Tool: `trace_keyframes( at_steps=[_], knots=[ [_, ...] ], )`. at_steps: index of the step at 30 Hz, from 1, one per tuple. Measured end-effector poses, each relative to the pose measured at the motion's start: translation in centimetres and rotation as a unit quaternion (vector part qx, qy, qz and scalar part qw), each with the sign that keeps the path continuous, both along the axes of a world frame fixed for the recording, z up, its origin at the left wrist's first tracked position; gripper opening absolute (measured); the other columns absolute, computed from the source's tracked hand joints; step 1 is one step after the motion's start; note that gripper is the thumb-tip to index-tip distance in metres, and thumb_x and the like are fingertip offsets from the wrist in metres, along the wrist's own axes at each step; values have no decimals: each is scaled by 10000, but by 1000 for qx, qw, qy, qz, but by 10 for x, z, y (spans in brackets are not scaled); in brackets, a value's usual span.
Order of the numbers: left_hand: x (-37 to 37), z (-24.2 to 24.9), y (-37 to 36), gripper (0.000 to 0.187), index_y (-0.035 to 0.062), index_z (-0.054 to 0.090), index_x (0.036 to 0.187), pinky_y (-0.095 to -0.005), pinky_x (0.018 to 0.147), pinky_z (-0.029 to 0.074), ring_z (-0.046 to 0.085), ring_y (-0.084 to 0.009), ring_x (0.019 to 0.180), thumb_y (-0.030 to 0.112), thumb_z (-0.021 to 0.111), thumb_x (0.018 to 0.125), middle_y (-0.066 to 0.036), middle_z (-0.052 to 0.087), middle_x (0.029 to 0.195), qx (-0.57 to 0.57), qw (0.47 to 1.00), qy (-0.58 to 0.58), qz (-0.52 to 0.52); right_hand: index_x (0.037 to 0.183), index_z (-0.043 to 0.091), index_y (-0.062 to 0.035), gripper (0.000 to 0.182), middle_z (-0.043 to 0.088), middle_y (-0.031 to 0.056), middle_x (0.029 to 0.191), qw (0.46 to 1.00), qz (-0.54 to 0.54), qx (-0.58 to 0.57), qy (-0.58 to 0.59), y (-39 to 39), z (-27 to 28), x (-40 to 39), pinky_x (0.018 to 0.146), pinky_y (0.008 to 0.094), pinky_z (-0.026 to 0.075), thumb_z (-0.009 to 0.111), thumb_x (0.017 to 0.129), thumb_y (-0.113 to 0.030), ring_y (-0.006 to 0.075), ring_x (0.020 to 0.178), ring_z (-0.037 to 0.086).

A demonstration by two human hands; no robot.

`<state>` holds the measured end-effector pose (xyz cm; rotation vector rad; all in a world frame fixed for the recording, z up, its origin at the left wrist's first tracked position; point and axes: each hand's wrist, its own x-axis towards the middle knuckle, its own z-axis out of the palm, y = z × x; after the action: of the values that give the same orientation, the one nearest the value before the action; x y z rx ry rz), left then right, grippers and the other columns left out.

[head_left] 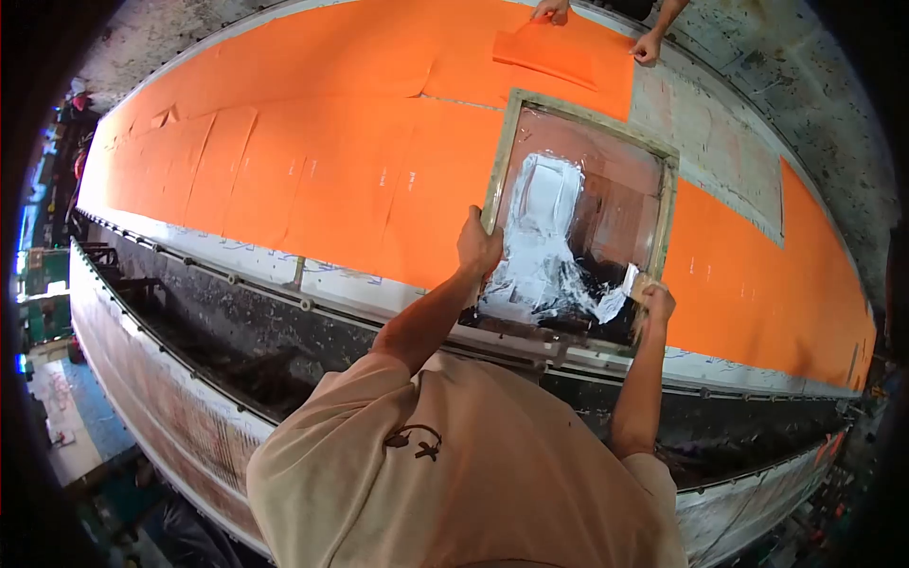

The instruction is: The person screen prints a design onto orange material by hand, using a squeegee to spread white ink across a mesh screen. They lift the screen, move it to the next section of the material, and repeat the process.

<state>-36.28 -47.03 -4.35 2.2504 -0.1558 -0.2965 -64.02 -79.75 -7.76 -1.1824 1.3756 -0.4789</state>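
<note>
A screen printing frame with a wooden-looking rim lies tilted over the long table in front of me. White ink is smeared across its mesh, thickest at the left and lower part. My left hand is closed on the frame's left rim. In my right hand, near the lower right corner, is a small scraper whose blade is coated with white ink. Orange fabric lies beneath and around the frame, with small white marks on it.
At the far edge, another person's hands hold a folded orange fabric piece. A bare grey strip of table shows at the right. A rail with knobs runs along the near edge. A second long table stands behind me.
</note>
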Motion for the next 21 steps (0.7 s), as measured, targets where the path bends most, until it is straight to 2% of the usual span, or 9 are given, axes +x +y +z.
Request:
trace_keyframes(
  at_steps=[4, 6, 8, 10, 12, 15, 16, 17, 21],
  knots=[
    [-24, 0, 14, 359, 29, 531, 1161, -585, 898, 495, 667, -488, 1030, 219, 663, 885, -275, 684, 1087, 16, 1000, 0, -8, 1265, 641, 68, 624, 675, 133, 1134, 998, -20, -57, 29, 34, -21, -42, 845, 369, 527, 675, 658, -71, 274, 981, 660],
    [-16, -14, 17, 350, 40, 545, 1141, -570, 893, 450, 628, -447, 1037, 220, 666, 867, -223, 643, 1073, 86, 982, -160, -53, 1329, 657, 39, 616, 668, 91, 914, 995, -38, -59, -67, 51, -23, -46, 612, 294, 438, 646, 715, -18, 155, 707, 596],
    [-20, -20, 18, 369, 41, 564, 1149, -542, 896, 417, 578, -401, 1064, 224, 679, 850, -186, 586, 1073, 96, 982, -153, -50, 1518, 509, 33, 810, 679, 105, 1038, 998, 21, -48, -27, 50, -31, -52, 649, 249, 441, 648, 722, -20, 145, 771, 606],
    [-18, -23, 16, 392, 39, 578, 1161, -540, 895, 425, 561, -394, 1080, 239, 691, 843, -184, 568, 1098, 136, 974, -178, -35, 1534, 489, 55, 873, 636, 170, 1354, 997, 33, -65, 22, 52, -31, -46, 958, 340, 475, 635, 679, -38, 280, 1147, 620],
    [-17, -29, 20, 416, 37, 586, 1173, -526, 888, 432, 553, -386, 1094, 237, 706, 829, -180, 558, 1124, 154, 976, -150, -42, 1444, 558, 62, 775, 629, 222, 1365, 982, 87, -150, 80, 64, -33, -47, 1017, 380, 457, 664, 688, -70, 327, 1186, 609],
    [-16, -27, 17, 390, 33, 597, 1133, -530, 866, 448, 555, -414, 1072, 235, 744, 833, -201, 568, 1105, 116, 982, -147, -39, 1127, 747, 60, 442, 646, 331, 1300, 857, 248, -328, 311, 91, 4, -16, 1132, 497, 431, 749, 728, -129, 440, 1264, 584],
    [-15, -28, 18, 390, 33, 597, 1133, -530, 866, 448, 555, -414, 1072, 235, 744, 833, -201, 568, 1105, 114, 983, -141, -33, 1128, 762, 3, 391, 705, 223, 1233, 859, 251, -403, 191, 108, -8, -5, 1129, 480, 430, 750, 746, -77, 422, 1209, 620],
    [-17, -28, 17, 386, 32, 596, 1126, -531, 857, 447, 555, -412, 1066, 229, 750, 832, -202, 566, 1102, 96, 986, -134, -30, 1096, 777, -52, 346, 738, 153, 1183, 795, 399, -437, 134, 125, 55, 46, 1107, 468, 457, 754, 752, -38, 408, 1144, 656],
    [-15, -20, 18, 370, 40, 595, 1126, -523, 853, 440, 558, -407, 1051, 247, 765, 871, -199, 565, 1096, 93, 988, -121, -39, 1072, 782, -116, 258, 758, 167, 1093, 700, 564, -423, 111, 92, 92, 216, 938, 449, 534, 720, 822, -105, 358, 1082, 693]
  ],
)
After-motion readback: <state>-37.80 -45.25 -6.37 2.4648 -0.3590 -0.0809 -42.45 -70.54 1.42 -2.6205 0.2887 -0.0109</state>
